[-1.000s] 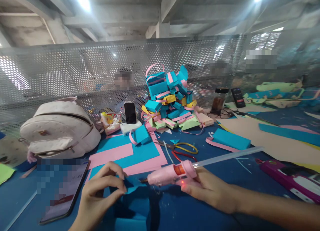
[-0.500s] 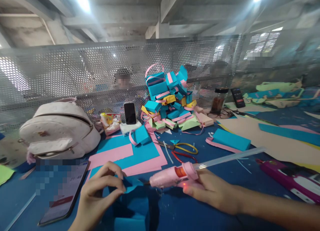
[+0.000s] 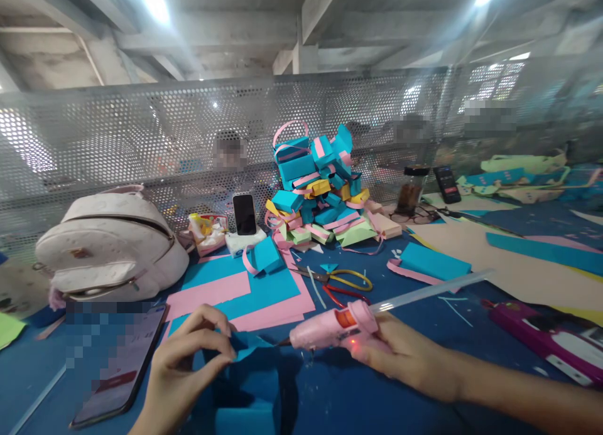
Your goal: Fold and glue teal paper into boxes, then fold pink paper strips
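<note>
My left hand (image 3: 195, 356) pinches a flap of a folded blue paper box (image 3: 249, 385) between thumb and fingers, at the lower middle. A pink hot glue gun (image 3: 332, 327) is gripped in my right hand (image 3: 405, 353), its red light lit and a long clear glue stick (image 3: 433, 292) jutting from its back. The dark nozzle points left, close to the raised blue flap, with a thin strand of glue near the tip. The lower part of the box is cut off by the bottom edge.
Scissors (image 3: 346, 279) with yellow and red handles lie beyond the glue gun. Blue and pink paper sheets (image 3: 207, 294), a phone (image 3: 120, 366) and a white backpack (image 3: 113, 247) are on the left. A heap of paper boxes (image 3: 315, 196) stands behind; a purple tool (image 3: 541, 341) lies right.
My right hand has shifted the glue gun slightly right and up, so its nozzle has drawn back from the flap. My left hand keeps its pinch in the same place.
</note>
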`<control>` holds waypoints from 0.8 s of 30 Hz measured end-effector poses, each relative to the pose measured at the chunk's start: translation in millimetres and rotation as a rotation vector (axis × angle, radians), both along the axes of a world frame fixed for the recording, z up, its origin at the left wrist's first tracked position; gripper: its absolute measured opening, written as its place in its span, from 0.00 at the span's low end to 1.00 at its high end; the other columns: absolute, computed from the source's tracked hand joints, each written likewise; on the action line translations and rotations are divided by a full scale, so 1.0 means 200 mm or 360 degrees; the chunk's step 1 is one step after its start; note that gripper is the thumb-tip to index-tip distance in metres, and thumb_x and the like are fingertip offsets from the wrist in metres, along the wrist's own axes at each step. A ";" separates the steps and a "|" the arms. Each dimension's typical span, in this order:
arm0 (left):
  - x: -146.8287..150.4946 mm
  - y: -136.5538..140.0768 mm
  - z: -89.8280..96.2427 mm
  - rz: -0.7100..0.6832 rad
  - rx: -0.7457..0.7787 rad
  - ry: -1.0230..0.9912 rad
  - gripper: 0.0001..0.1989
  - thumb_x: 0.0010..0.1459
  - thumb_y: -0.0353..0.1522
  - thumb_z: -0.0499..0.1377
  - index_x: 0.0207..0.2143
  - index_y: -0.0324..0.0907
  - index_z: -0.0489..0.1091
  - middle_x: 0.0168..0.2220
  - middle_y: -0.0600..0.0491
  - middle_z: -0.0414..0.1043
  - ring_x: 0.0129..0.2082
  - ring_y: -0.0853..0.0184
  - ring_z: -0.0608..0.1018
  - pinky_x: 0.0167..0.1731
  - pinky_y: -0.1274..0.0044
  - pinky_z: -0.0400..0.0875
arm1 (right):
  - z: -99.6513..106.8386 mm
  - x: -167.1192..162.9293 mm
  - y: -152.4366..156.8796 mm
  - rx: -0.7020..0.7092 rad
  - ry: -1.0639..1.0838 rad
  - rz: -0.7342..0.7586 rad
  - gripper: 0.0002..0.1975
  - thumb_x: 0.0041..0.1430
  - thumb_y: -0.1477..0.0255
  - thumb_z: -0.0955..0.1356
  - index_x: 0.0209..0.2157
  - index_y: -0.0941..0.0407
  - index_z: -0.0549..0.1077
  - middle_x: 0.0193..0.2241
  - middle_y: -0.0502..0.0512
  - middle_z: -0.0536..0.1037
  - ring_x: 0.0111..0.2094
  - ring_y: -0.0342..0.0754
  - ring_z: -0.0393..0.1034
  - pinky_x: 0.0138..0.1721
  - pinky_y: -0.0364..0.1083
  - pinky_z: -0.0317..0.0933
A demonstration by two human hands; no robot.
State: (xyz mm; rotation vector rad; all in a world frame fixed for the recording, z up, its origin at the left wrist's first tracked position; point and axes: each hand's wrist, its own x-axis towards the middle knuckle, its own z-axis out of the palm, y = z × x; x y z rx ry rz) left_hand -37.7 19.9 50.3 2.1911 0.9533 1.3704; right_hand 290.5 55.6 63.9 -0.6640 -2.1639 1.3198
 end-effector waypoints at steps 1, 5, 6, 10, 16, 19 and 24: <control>0.00 0.00 0.00 0.0004 -0.0005 -0.0003 0.09 0.56 0.20 0.62 0.31 0.44 0.76 0.35 0.52 0.68 0.37 0.65 0.74 0.36 0.76 0.72 | -0.02 0.00 0.00 -0.0046 -0.0009 -0.0054 0.20 0.65 0.55 0.62 0.37 0.56 0.76 0.23 0.51 0.67 0.25 0.44 0.64 0.30 0.44 0.65; 0.00 0.00 0.00 0.0029 -0.0018 -0.0012 0.09 0.56 0.21 0.63 0.30 0.44 0.76 0.35 0.52 0.68 0.37 0.66 0.75 0.35 0.76 0.72 | -0.07 0.00 0.00 -0.0325 0.0020 -0.0214 0.24 0.60 0.48 0.63 0.31 0.57 0.66 0.22 0.45 0.57 0.19 0.36 0.50 0.17 0.36 0.51; 0.00 0.00 0.00 0.0047 -0.0022 -0.0011 0.09 0.56 0.21 0.63 0.30 0.44 0.76 0.35 0.52 0.68 0.37 0.66 0.75 0.35 0.77 0.72 | -0.08 0.00 0.00 -0.0359 0.0033 -0.0202 0.25 0.60 0.47 0.63 0.31 0.57 0.65 0.23 0.45 0.57 0.19 0.36 0.49 0.16 0.36 0.50; 0.02 -0.01 0.01 0.0126 -0.0028 0.0000 0.08 0.56 0.22 0.63 0.30 0.45 0.75 0.35 0.52 0.70 0.36 0.67 0.75 0.35 0.78 0.72 | -0.07 -0.03 0.00 -0.0325 0.0056 -0.0143 0.25 0.60 0.47 0.63 0.29 0.57 0.63 0.22 0.45 0.56 0.20 0.36 0.49 0.17 0.36 0.49; 0.05 -0.01 0.00 0.0252 -0.0113 -0.0134 0.10 0.55 0.25 0.65 0.38 0.46 0.73 0.35 0.53 0.72 0.35 0.67 0.77 0.34 0.80 0.75 | -0.08 -0.04 0.00 -0.0279 0.0038 -0.0167 0.25 0.60 0.47 0.63 0.31 0.58 0.65 0.22 0.45 0.57 0.20 0.37 0.51 0.18 0.36 0.52; 0.05 -0.01 -0.02 0.0324 -0.0265 -0.0262 0.14 0.53 0.27 0.67 0.42 0.46 0.70 0.33 0.55 0.73 0.32 0.68 0.78 0.32 0.80 0.76 | -0.09 -0.05 0.00 -0.0285 0.0072 -0.0174 0.25 0.60 0.48 0.63 0.32 0.58 0.66 0.22 0.45 0.57 0.20 0.37 0.51 0.18 0.36 0.52; 0.05 -0.02 -0.08 0.0554 -0.0541 -0.0241 0.11 0.49 0.34 0.69 0.34 0.43 0.72 0.30 0.55 0.74 0.30 0.67 0.77 0.28 0.81 0.72 | -0.09 -0.07 0.00 -0.0249 0.0078 -0.0190 0.24 0.60 0.48 0.63 0.30 0.57 0.66 0.21 0.45 0.57 0.19 0.36 0.51 0.17 0.36 0.50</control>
